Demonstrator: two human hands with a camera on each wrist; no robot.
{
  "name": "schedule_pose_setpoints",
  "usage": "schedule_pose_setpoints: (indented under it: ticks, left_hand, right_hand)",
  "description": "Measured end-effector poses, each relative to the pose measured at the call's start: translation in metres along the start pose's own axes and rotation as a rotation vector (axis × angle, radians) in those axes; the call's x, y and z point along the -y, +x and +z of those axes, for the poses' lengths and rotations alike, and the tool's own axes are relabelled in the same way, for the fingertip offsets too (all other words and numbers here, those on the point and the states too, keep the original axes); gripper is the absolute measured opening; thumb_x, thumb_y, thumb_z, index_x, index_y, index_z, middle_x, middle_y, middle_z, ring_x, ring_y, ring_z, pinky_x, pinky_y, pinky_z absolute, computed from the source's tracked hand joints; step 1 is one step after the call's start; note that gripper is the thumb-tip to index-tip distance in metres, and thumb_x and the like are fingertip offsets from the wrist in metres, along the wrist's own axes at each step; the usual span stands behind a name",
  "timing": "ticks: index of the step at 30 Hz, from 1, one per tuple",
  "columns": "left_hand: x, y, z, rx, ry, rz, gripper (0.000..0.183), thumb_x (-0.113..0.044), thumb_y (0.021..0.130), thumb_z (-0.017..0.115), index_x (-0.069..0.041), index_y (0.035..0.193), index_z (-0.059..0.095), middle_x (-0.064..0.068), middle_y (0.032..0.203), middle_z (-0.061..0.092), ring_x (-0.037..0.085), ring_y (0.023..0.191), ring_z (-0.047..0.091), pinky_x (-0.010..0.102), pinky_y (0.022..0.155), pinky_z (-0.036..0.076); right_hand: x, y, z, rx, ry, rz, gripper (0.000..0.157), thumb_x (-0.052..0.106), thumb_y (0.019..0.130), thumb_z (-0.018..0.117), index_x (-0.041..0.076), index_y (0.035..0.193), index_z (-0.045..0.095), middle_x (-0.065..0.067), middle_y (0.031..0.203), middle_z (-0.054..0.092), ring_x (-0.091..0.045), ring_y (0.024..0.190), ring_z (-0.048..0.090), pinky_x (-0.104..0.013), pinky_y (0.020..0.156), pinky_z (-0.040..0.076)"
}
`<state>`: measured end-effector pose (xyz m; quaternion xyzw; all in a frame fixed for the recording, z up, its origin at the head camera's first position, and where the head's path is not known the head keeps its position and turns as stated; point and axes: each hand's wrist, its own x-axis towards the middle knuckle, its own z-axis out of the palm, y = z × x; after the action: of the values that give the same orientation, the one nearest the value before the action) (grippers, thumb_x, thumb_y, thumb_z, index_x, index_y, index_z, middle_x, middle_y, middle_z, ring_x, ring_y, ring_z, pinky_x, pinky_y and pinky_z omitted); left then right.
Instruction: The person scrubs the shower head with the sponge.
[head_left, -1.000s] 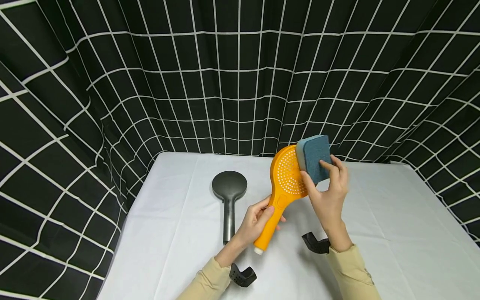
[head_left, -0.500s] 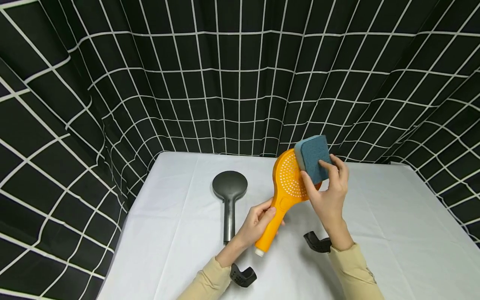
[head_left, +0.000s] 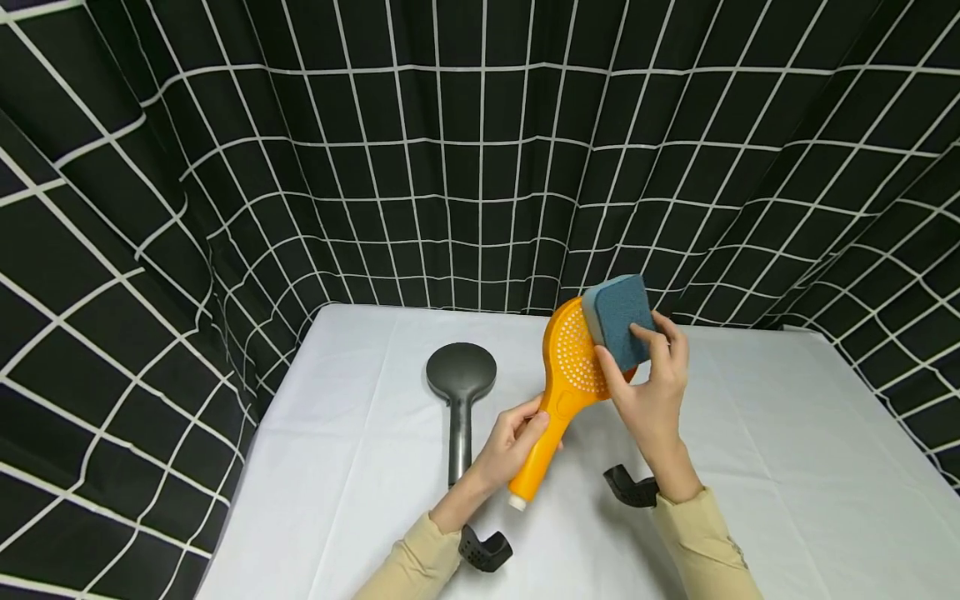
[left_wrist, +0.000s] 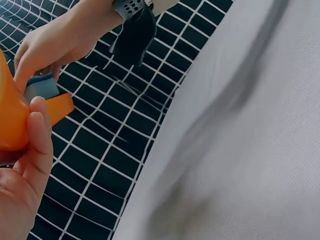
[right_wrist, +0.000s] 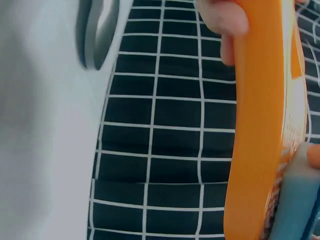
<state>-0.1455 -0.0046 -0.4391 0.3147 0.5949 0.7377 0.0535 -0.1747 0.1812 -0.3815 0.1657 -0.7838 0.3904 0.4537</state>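
An orange shower head [head_left: 573,354] with a face full of small pale holes is held tilted above the table. My left hand [head_left: 512,442] grips its handle, thumb on top. In my right hand [head_left: 654,387] a blue sponge [head_left: 624,321] is pinched between thumb and fingers and rests against the right part of the perforated face. The right wrist view shows the sponge [right_wrist: 295,200] touching the holes, with the orange rim [right_wrist: 257,125] edge-on. In the left wrist view, the left thumb and fingers [left_wrist: 37,145] lie around the orange body.
A dark grey shower head [head_left: 461,371] lies on the white-covered table [head_left: 360,467], left of the orange one. Black cloth with a white grid [head_left: 480,167] hangs behind and along the sides. Both wrists carry black mounts [head_left: 486,550].
The sponge has shifted slightly left across the perforated face with my right hand. The orange shower head moved a little right, then slightly back left. The grey shower head stays put.
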Motion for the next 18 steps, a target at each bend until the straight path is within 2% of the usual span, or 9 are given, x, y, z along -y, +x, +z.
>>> schedule_pose_setpoints:
  ticks: [3, 5, 7, 9, 14, 16, 18]
  left_hand:
    - [0.000, 0.001, -0.001, -0.004, 0.005, -0.001, 0.034, -0.008, 0.100, 0.035, 0.009, 0.128, 0.044, 0.029, 0.088, 0.054, 0.038, 0.069, 0.058, 0.024, 0.058, 0.051]
    - [0.000, 0.001, -0.002, -0.011, 0.010, 0.001, 0.034, -0.005, 0.100, 0.034, 0.010, 0.128, 0.044, 0.029, 0.088, 0.054, 0.028, 0.068, 0.060, 0.024, 0.059, 0.051]
    - [-0.002, 0.002, -0.002, -0.014, 0.015, 0.005, 0.033, -0.001, 0.099, 0.032, 0.011, 0.128, 0.043, 0.030, 0.086, 0.054, 0.017, 0.068, 0.059, 0.024, 0.058, 0.050]
    - [-0.008, 0.002, -0.001, -0.003, 0.013, 0.006, 0.033, 0.001, 0.099, 0.032, 0.013, 0.127, 0.042, 0.032, 0.086, 0.054, 0.014, 0.068, 0.058, 0.024, 0.058, 0.050]
    - [-0.027, 0.001, 0.003, 0.029, 0.015, -0.004, 0.033, 0.003, 0.098, 0.032, 0.018, 0.126, 0.041, 0.034, 0.085, 0.052, 0.010, 0.068, 0.057, 0.022, 0.058, 0.050]
    - [-0.031, 0.000, 0.003, 0.025, 0.019, -0.003, 0.032, 0.004, 0.097, 0.031, 0.018, 0.123, 0.042, 0.034, 0.084, 0.052, 0.009, 0.068, 0.057, 0.021, 0.058, 0.049]
    - [-0.032, 0.000, 0.003, 0.009, 0.017, 0.006, 0.030, 0.005, 0.097, 0.031, 0.019, 0.121, 0.044, 0.035, 0.082, 0.052, 0.014, 0.066, 0.058, 0.021, 0.058, 0.049]
  right_hand:
    - [0.004, -0.008, 0.001, 0.038, 0.026, -0.051, 0.040, 0.023, 0.078, 0.074, -0.006, 0.103, 0.061, -0.025, 0.128, 0.044, -0.036, 0.116, 0.043, -0.024, 0.093, 0.039]
    - [0.007, -0.014, 0.001, 0.094, 0.054, -0.117, 0.045, 0.033, 0.082, 0.070, -0.006, 0.103, 0.061, -0.026, 0.127, 0.045, -0.039, 0.114, 0.043, -0.022, 0.095, 0.036]
    - [0.007, -0.017, 0.001, 0.125, 0.072, -0.153, 0.048, 0.037, 0.083, 0.068, -0.006, 0.103, 0.061, -0.028, 0.127, 0.045, -0.041, 0.113, 0.044, -0.022, 0.095, 0.036]
    - [0.003, -0.015, -0.002, 0.108, 0.055, -0.140, 0.046, 0.034, 0.082, 0.069, -0.006, 0.103, 0.061, -0.027, 0.127, 0.045, -0.040, 0.113, 0.044, -0.021, 0.096, 0.036]
    - [-0.012, -0.006, -0.011, -0.012, -0.032, -0.003, 0.041, 0.014, 0.075, 0.077, -0.007, 0.104, 0.058, -0.023, 0.130, 0.044, -0.034, 0.119, 0.042, -0.023, 0.093, 0.039]
    - [-0.013, -0.009, -0.012, -0.017, -0.054, 0.008, 0.041, 0.015, 0.075, 0.077, -0.007, 0.104, 0.058, -0.024, 0.130, 0.044, -0.034, 0.120, 0.041, -0.027, 0.093, 0.039]
    - [-0.010, -0.015, -0.011, 0.008, -0.043, -0.019, 0.043, 0.023, 0.078, 0.074, -0.007, 0.104, 0.059, -0.025, 0.129, 0.044, -0.036, 0.118, 0.041, -0.029, 0.093, 0.038]
